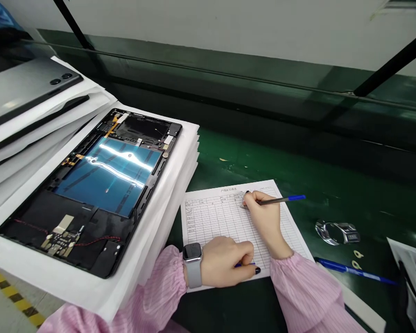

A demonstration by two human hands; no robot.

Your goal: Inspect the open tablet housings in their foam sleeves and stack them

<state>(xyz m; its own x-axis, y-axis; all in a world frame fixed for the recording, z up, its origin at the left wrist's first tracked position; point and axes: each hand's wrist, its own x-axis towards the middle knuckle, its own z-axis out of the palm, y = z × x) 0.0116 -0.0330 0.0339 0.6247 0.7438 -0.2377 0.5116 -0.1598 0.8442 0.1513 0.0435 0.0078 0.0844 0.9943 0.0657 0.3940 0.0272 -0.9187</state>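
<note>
Printed paper log sheet [225, 217], lying on the green surface [298, 157] toward its front edge, just right of a stack of white sheets [169, 185]. Its heading, in Chinese characters, and its ruled grid of columns are too small to read with certainty. Right hand [263, 217]: grip closed on a slim dark pen [275, 200] with a blue end, its tip at the upper part of the sheet. Left hand [225, 261]: grip closed, fingers curled over a blue pen [244, 265] of which only a short length shows, the hand resting on the lower part of the sheet. A smartwatch [193, 264] with a pale grey band and dark screen is worn on the left wrist; no brand is legible. On the white stack lies an opened tablet frame [90, 194], black, with a reflective blue panel, a small circuit board and thin red wires. Grey tablet back covers [27, 88] with twin camera openings lie on further white sheets toward the far left corner. Right of the log sheet lie a metal ring-shaped part [336, 232], two small tan rings [357, 259] and a blue ballpoint pen [353, 272]. Yellow-and-black floor tape [7, 291] shows below the near left corner.
</note>
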